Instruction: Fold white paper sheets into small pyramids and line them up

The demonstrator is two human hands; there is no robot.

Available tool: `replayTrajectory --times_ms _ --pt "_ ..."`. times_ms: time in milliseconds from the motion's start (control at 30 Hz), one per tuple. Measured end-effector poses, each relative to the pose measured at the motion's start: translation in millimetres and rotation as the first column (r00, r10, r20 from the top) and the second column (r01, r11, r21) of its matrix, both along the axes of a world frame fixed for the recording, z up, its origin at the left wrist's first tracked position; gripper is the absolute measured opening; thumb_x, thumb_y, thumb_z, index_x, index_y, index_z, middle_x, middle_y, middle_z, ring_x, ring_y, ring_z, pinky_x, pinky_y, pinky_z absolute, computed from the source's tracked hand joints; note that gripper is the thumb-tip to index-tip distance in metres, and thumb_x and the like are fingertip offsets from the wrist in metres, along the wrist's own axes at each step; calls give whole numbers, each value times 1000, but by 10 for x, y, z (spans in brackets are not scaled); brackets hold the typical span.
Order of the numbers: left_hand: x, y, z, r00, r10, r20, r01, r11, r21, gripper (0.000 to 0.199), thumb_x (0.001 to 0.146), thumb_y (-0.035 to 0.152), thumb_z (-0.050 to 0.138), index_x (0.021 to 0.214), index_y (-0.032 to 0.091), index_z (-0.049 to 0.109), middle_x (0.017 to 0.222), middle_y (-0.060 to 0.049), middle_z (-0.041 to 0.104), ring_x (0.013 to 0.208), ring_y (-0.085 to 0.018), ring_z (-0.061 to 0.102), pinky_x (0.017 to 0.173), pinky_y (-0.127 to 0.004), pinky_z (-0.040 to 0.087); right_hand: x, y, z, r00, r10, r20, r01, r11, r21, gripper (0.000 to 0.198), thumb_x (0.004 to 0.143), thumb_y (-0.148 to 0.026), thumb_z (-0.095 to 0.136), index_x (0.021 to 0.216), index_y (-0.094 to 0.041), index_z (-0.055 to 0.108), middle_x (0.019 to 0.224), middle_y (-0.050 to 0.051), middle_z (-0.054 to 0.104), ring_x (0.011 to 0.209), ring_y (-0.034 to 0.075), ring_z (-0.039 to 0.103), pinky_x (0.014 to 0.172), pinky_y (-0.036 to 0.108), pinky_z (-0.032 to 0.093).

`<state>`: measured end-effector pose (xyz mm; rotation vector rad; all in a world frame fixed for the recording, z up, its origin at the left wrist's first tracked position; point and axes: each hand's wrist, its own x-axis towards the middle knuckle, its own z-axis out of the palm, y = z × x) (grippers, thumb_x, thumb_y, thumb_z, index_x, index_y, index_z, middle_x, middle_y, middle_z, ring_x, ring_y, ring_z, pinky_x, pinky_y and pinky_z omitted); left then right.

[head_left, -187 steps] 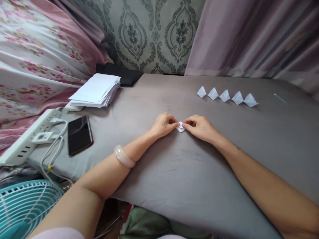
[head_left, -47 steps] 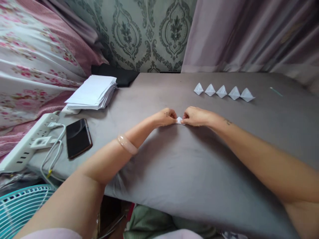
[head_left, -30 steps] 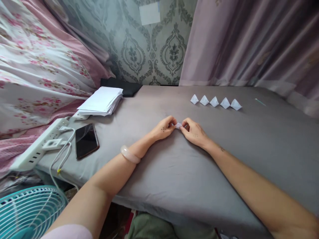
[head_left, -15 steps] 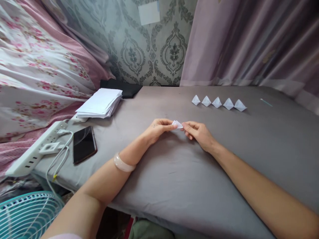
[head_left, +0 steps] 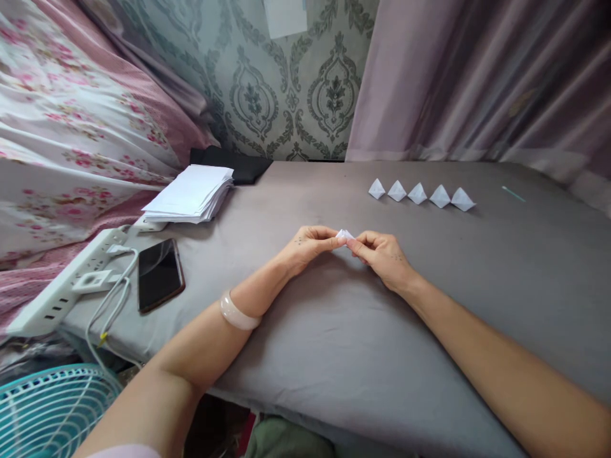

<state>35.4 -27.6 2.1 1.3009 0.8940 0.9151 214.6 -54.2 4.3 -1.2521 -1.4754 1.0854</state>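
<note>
A small piece of folded white paper [head_left: 344, 234] is pinched between my two hands, just above the grey cloth. My left hand [head_left: 315, 244], thumb toward the paper, grips its left side. From the right, my right hand [head_left: 380, 253] presses thumb and fingers on the other side. The fingers cover much of the paper, so its full shape is hidden. Beyond my right hand stand several folded white paper boats [head_left: 417, 193] in a row.
A stack of white paper [head_left: 188, 194] lies at the back left, by a black flat item [head_left: 238, 166]. Nearer on the left are a phone [head_left: 161, 275], a power strip [head_left: 71, 280] with cables and a turquoise fan [head_left: 52, 407]. A thin stick [head_left: 513, 193] lies far right.
My right thumb has moved left onto the paper, and both hands are closer together. Less of the paper shows between them. The view has shifted slightly.
</note>
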Motion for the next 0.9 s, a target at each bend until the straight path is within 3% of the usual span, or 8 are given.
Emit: replayTrajectory --times_ms 133,333,433,600,767,900 --pt "-16 12 -9 999 -16 30 16 1000 -24 32 65 38 80 88 15 77 86 -7 71 77 -13 55 74 -28 37 6 23 -21 998 -20 -56 19 999 -28 38 69 -53 71 60 -17 60 55 -2 52 51 8 38 51 25 29" --pt "-26 27 18 995 88 49 -82 990 -116 30 58 33 82 80 13 76 78 -8 69 70 -12 53 68 -27 37 49 31 4 981 76 -178 -104 982 -155 29 75 -44 64 75 -15 69 65 2 61 53 9 44 50 25 31" --pt "-39 41 25 992 121 22 -116 982 -148 29 55 31 83 76 12 76 76 -8 69 68 -12 53 66 -27 38 34 12 41 994 24 -108 -40 987 -153 22 68 -34 66 76 -14 70 58 0 57 50 8 42 50 25 32" --pt "-35 42 6 995 100 -20 -102 988 -119 28 57 33 82 76 14 76 75 -6 69 67 -11 53 66 -26 38 -2 -8 70 998 -38 53 43 995 -93 21 64 -34 64 71 -15 69 56 -1 56 49 9 42 48 25 30" --pt "26 -6 33 985 161 -59 -165 983 -75 24 57 31 81 72 13 75 71 -5 68 64 -11 51 65 -27 38 -12 2 43 994 -65 88 74 992 -102 18 64 -33 62 68 -16 67 50 -3 52 46 8 39 46 25 29" --pt "51 -17 28 987 157 -26 -159 981 -114 23 58 30 81 73 13 74 71 -4 67 64 -10 51 66 -26 39 -29 13 9 991 -101 87 109 990 -89 15 63 -32 63 63 -17 63 47 -5 48 44 8 36 45 25 28"
